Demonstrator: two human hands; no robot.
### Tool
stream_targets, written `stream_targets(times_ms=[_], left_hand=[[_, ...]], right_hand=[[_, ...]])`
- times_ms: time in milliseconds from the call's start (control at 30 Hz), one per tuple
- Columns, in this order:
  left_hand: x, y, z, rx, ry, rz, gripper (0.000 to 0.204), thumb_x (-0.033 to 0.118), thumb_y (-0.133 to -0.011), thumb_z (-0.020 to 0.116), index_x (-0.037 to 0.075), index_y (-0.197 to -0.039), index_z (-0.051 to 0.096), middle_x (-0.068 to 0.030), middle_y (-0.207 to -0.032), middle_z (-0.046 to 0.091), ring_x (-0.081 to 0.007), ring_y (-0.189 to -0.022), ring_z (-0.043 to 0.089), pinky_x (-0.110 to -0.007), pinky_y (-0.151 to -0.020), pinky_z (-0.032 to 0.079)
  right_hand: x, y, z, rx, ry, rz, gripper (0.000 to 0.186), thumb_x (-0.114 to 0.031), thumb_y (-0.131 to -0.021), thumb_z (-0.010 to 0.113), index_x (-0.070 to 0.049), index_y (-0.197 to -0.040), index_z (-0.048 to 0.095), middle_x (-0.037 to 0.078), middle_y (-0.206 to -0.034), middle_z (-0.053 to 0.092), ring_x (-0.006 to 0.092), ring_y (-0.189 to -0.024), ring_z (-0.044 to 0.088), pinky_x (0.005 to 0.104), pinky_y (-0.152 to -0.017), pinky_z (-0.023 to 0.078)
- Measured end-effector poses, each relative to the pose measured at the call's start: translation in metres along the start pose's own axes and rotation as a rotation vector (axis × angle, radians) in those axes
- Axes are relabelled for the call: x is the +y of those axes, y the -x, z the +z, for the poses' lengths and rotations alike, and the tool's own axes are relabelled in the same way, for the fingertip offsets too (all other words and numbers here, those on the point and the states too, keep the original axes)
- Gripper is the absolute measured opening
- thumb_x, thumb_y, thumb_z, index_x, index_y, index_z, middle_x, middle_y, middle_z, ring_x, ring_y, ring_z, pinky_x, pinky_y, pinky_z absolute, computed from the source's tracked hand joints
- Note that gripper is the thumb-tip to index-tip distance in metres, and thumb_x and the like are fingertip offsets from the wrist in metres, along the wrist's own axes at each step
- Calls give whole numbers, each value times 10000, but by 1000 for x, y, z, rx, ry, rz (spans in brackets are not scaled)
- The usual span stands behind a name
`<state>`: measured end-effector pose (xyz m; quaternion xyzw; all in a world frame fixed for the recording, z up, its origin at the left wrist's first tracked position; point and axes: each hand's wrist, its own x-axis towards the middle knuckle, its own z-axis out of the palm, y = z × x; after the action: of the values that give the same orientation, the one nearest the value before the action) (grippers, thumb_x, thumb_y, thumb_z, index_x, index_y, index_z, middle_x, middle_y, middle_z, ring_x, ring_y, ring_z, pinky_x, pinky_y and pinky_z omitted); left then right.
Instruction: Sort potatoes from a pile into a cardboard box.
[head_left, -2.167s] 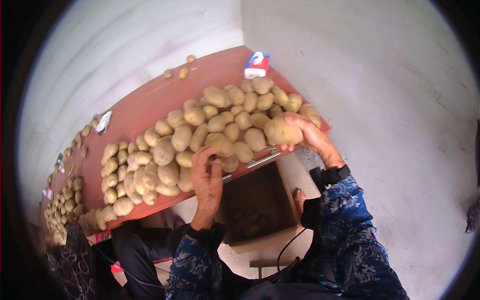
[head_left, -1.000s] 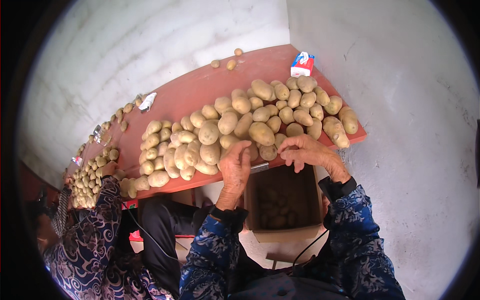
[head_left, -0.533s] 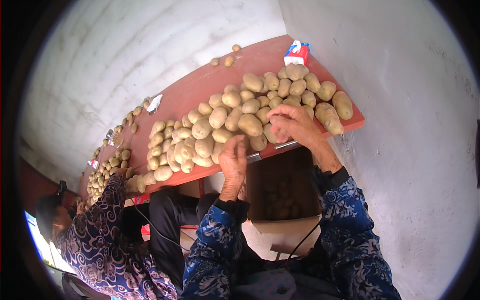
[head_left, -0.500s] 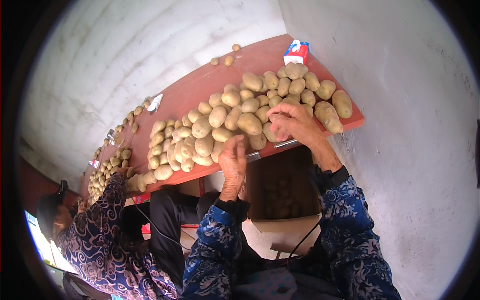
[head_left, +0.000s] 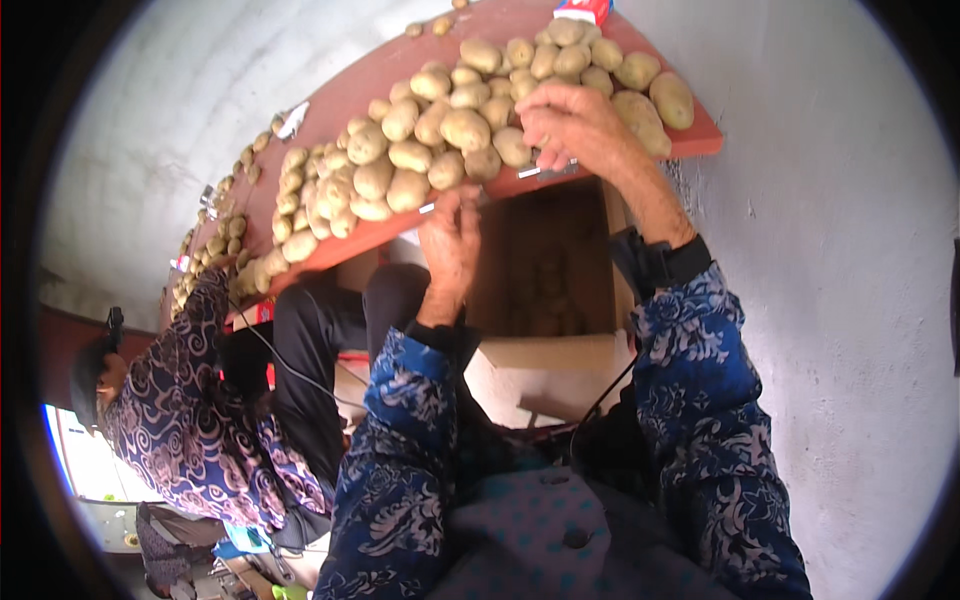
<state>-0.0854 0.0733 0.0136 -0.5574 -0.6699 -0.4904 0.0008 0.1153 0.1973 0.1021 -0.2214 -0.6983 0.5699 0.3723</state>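
Right hand (head_left: 572,125) moved onto lumpy potatoes (head_left: 440,150).

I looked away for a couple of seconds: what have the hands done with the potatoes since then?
The right hand came in from the pile's far right end to its near middle, fingers curled on the potatoes; whether it grips one cannot be told. The left hand dropped from the pile to the table edge, above the open box. The pile and the seated person on the left stayed put.
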Motion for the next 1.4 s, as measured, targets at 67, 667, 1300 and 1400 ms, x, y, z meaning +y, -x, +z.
stream_targets(times_ms=[67, 667, 1300, 1400], left_hand=[[1, 1, 5, 13, -78, 88, 139, 89, -953, 590, 27, -1031, 686, -87, -837, 715, -157, -720, 702, -289, -659, 550], [29, -13, 20, -59, 265, -43, 151, 63, -965, 564, 40, -1044, 690, 11, -820, 638, -57, -670, 567, -214, -605, 464], [18, -68, -38, -128, 531, -548, 344, 79, -889, 612, -32, -1213, 581, -112, -1009, 673, -150, -699, 665, -239, -506, 478], [14, -82, -35, -212, 467, -559, 393, 121, -907, 596, -44, -1258, 537, -153, -1106, 647, -139, -718, 666, -231, -500, 506]], right_hand=[[5, 4, -2, 8, 65, -13, 279, -241, -927, 614, -41, -1120, 645, 85, -878, 678, 133, -613, 655, 239, -525, 516], [19, 15, -16, 68, 173, 3, 252, -189, -932, 577, 2, -1081, 648, 49, -783, 642, 107, -563, 619, 229, -482, 488], [24, -17, 23, 179, 200, 109, 334, -188, -862, 619, -6, -1142, 614, 143, -806, 657, 222, -639, 665, 357, -616, 525], [33, -29, 31, 221, 287, 48, 332, -184, -853, 622, -23, -1143, 613, 171, -854, 682, 268, -722, 676, 383, -658, 529]])
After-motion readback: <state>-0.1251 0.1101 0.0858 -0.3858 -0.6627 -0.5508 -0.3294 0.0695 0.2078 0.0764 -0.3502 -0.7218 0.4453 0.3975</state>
